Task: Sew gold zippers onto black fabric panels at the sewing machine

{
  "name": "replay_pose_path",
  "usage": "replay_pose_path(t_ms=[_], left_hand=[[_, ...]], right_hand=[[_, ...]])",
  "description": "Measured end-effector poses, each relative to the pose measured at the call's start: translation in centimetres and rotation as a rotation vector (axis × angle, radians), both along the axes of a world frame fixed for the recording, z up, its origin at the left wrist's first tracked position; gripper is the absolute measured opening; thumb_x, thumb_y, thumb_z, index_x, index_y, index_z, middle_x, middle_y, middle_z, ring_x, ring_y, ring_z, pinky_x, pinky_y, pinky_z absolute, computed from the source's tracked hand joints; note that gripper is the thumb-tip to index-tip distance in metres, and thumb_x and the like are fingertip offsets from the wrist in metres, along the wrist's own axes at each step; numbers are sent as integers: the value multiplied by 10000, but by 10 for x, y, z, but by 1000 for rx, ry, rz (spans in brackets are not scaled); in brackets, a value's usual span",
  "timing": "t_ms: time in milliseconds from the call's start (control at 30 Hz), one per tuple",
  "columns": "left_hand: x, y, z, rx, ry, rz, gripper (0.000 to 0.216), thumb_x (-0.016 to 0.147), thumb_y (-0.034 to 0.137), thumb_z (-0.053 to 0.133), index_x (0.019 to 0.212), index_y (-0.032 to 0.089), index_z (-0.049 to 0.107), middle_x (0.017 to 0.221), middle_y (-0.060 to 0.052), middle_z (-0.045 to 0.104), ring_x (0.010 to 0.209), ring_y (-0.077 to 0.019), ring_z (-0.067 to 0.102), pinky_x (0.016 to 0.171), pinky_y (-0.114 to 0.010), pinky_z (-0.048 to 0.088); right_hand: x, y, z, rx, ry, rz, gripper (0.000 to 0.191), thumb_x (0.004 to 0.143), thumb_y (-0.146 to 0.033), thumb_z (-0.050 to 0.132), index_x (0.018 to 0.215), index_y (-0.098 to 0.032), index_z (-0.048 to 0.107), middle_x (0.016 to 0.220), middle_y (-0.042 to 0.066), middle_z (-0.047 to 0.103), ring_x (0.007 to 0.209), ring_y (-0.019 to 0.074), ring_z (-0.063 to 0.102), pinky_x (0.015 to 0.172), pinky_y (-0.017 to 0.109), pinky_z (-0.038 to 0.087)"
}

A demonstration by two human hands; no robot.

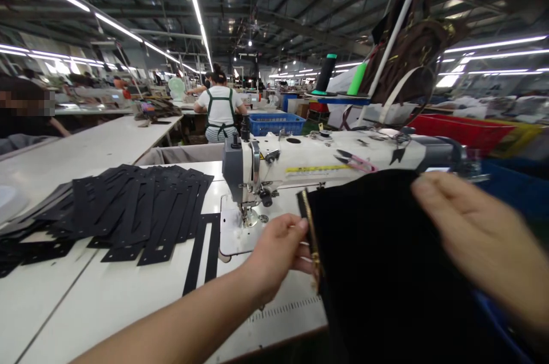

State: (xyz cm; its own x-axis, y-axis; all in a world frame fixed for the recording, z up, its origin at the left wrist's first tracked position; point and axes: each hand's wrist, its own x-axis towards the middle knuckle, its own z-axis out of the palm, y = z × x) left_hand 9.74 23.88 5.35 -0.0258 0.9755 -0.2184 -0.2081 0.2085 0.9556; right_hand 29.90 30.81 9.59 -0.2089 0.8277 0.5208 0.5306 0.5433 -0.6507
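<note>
A black fabric panel [377,250] hangs between my two hands in front of the sewing machine. Along its left edge runs a gold-toothed zipper [309,221] with a gold pull near the lower end. My left hand [281,252] pinches this zippered edge between thumb and fingers. At the upper right corner, my right hand [472,227] grips the fabric; it is blurred, and its fingertips are partly behind the cloth. Just beyond my left hand stands the white sewing machine [309,158], its needle area to the left of the panel.
Black frame-shaped pieces [128,204] lie in a spread pile on the white table [77,307], with one slotted piece [195,255] beside the machine bed. Pink-handled thread snips [355,162] rest on the machine arm. Thread cones [326,75] stand behind. A co-worker [220,104] sits ahead near a blue crate [277,124].
</note>
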Motion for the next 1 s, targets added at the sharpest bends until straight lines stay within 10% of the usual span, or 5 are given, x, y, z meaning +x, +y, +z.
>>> replay_pose_path(t_ms=[233, 467, 700, 800, 1000], left_hand=[[-76, -37, -48, 12, 548, 194, 374, 724, 343, 585, 1037, 173, 473, 982, -94, 579, 797, -211, 584, 682, -359, 478], [-82, -45, -37, 189, 1462, -426, 1208, 453, 764, 600, 1375, 86, 213, 1426, -218, 162, 1307, -400, 80, 1008, -621, -15], [-78, -35, -38, 215, 1540, -433, 1209, 480, 811, 518, 1372, 52, 214, 1425, -217, 132, 1303, -402, 31, 1029, -589, -26], [-76, -29, -39, 208, 1516, -451, 1214, 473, 800, 531, 1366, 36, 224, 1414, -242, 135, 1297, -411, 48, 1027, -594, 7], [-104, -46, -26, 231, 1494, -432, 1198, 533, 773, 528, 1392, 62, 91, 1425, -220, 108, 1318, -350, 52, 1040, -563, 34]], right_hand=[[-73, 22, -109, -239, -218, 285, 249, 850, -380, 368, 969, -184, 466, 617, -9, 544, 584, 193, 555, 592, 311, 423], [-80, 32, -109, -157, -258, 195, 260, 846, -439, 442, 856, -187, 505, 552, -29, 518, 506, 165, 527, 518, 267, 401], [-90, 34, -105, 295, -633, 48, 312, 882, -174, 348, 1102, -42, 526, 942, 199, 615, 810, 314, 606, 685, 451, 463], [-102, 10, -98, 488, -658, 288, 364, 903, -179, 329, 1211, -53, 478, 1257, 191, 472, 1184, 294, 405, 974, 494, 324], [-114, -27, -123, 270, -766, 668, 543, 924, -361, 338, 1388, -106, 217, 1428, 102, 203, 1314, 245, 164, 1047, 514, 220]])
